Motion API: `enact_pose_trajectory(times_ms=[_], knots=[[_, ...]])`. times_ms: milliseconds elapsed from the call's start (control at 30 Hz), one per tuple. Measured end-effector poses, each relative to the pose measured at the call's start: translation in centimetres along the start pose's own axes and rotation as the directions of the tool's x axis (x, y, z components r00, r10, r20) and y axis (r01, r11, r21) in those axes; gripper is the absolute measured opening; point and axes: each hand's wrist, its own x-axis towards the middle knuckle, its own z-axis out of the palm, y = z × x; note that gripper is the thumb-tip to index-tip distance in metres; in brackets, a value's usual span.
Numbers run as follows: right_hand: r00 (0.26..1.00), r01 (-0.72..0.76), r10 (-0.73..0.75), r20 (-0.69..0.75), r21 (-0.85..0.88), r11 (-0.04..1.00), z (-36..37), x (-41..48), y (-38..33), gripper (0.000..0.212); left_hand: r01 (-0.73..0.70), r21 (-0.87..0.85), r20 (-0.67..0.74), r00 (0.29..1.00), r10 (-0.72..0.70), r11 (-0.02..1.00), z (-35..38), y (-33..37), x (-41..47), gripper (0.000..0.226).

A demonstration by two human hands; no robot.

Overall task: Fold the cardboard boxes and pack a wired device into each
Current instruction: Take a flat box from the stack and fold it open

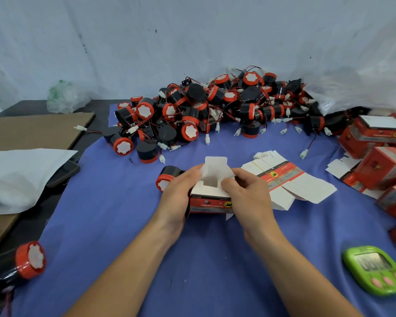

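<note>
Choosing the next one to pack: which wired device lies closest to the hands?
The lone device just behind the left hand, apart from the pile.

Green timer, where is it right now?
In the head view the green timer lies at the lower right on the blue cloth, nearer the person than the closed red boxes and right of the right hand gripping the cardboard box.
</note>
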Motion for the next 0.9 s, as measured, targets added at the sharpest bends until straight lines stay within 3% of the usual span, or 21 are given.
enact_pose_trajectory(times_ms=[67,133,267,333,467,633,700,900], knots=[[1.0,0.018,-0.018,-0.001,-0.041,0.999,0.0,0.0,0.1,0.03,-0.016,0.012,0.043,0.999,0.015,1.0,0.0,0.0,0.2,0.035],[0.999,0.047,-0.047,0.01,-0.057,0.997,0.1,0.0,0.1,0.035,-0.047,0.035,-0.005,0.999,0.047,0.998,0.0,-0.1,0.4,0.045],[0.997,0.017,-0.024,0.079,0.092,0.996,-0.2,0.0,-0.3,0.056,-0.184,0.116,-0.134,0.971,0.199,0.976,0.3,-0.5,0.6,0.048],[0.98,-0.058,0.037,0.194,0.106,0.993,-1.0,0.4,-0.6,0.049,-0.215,0.167,-0.169,0.955,0.243,0.962,0.5,-0.6,0.5,0.053],[0.911,-0.121,0.068,0.408,0.105,0.987,-2.2,1.0,-0.8,0.026,-0.111,0.118,-0.155,0.98,0.129,0.987,0.0,-0.6,0.6,0.041],[0.938,-0.135,0.099,0.332,0.087,0.987,-2.1,1.1,-0.4,0.02,-0.011,0.092,-0.097,0.995,0.02,0.996,-0.4,-0.4,0.0,0.039],[0.937,-0.156,0.13,0.323,0.055,0.986,-2.3,1.1,-0.5,0.034,-0.012,0.154,-0.077,0.997,0.024,0.988,-0.3,-0.4,-0.2,0.023],[0.971,-0.086,0.101,0.217,-0.08,0.993,-1.8,0.9,-0.3,0.04,0.03,0.212,-0.128,0.992,-0.002,0.977,0.2,-0.5,0.0,0.045]])
